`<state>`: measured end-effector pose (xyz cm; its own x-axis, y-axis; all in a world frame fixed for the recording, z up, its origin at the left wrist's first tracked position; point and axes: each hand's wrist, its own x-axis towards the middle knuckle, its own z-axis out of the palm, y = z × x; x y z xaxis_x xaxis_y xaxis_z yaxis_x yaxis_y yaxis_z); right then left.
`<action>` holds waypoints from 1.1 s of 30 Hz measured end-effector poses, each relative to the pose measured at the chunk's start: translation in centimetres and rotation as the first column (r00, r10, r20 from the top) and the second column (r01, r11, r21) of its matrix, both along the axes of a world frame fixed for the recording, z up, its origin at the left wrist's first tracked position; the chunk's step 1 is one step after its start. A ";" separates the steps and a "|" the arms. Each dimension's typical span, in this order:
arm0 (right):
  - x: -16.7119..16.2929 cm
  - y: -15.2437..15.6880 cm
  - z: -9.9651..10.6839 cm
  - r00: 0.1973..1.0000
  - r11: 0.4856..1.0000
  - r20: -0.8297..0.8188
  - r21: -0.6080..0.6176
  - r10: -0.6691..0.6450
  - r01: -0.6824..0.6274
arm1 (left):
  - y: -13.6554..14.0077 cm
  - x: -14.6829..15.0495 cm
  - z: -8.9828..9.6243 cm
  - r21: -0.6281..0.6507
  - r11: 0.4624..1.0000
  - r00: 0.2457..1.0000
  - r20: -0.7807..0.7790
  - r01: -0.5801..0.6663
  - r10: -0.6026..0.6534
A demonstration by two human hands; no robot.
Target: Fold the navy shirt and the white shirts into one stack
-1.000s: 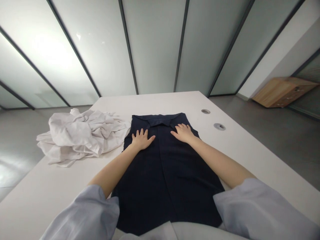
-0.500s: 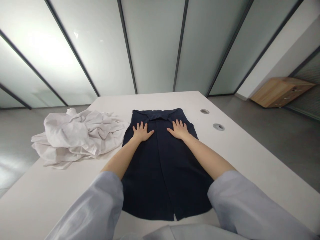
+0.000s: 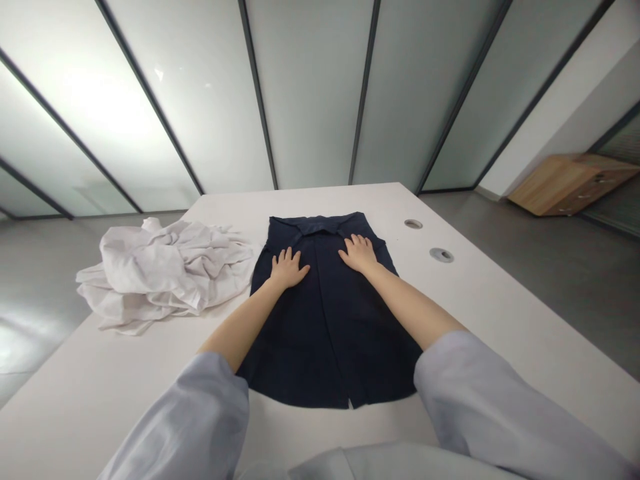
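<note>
A dark navy skirt (image 3: 323,320) lies spread on the white table, its waist edge at the far end and its hem, with a small slit, towards me. Down its middle runs a long seam. My left hand (image 3: 289,268) rests palm down on the skirt's upper left part, fingers somewhat apart and thumb pointing inward. Opposite it, my right hand (image 3: 360,253) lies on the upper right part, its fingers slightly bent and the thumb out to the side. Neither hand grips the cloth visibly. The palms and the fabric under them are hidden.
A crumpled heap of white cloth (image 3: 165,270) lies left of the skirt on the white table (image 3: 500,347). Two round cable holes, one with a grey ring (image 3: 441,255), are on the right. Frosted glass panels stand beyond; a wooden cabinet (image 3: 563,181) is at the far right.
The skirt has slid a little away from me, its hem now farther from the near side. My right hand has moved slightly forward, and its fingers are closer together. The view has shifted slightly.
</note>
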<state>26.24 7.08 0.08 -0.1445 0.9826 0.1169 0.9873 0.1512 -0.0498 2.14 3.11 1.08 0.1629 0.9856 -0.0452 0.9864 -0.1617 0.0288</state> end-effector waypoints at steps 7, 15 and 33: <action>-2.7 -4.5 -0.2 0.998 0.985 -0.066 -0.172 -0.022 0.010 | -3.0 1.0 -0.5 -0.108 0.994 0.999 0.016 -0.027 0.029; -2.9 -3.2 -0.6 0.997 0.971 -0.069 -0.237 -0.041 0.023 | -0.8 1.4 -1.3 -0.056 0.998 0.999 0.032 -0.021 0.023; -2.8 4.7 -0.2 0.996 0.979 -0.080 -0.202 -0.027 0.011 | 6.9 1.5 -0.6 -0.013 1.000 0.999 0.045 -0.021 0.021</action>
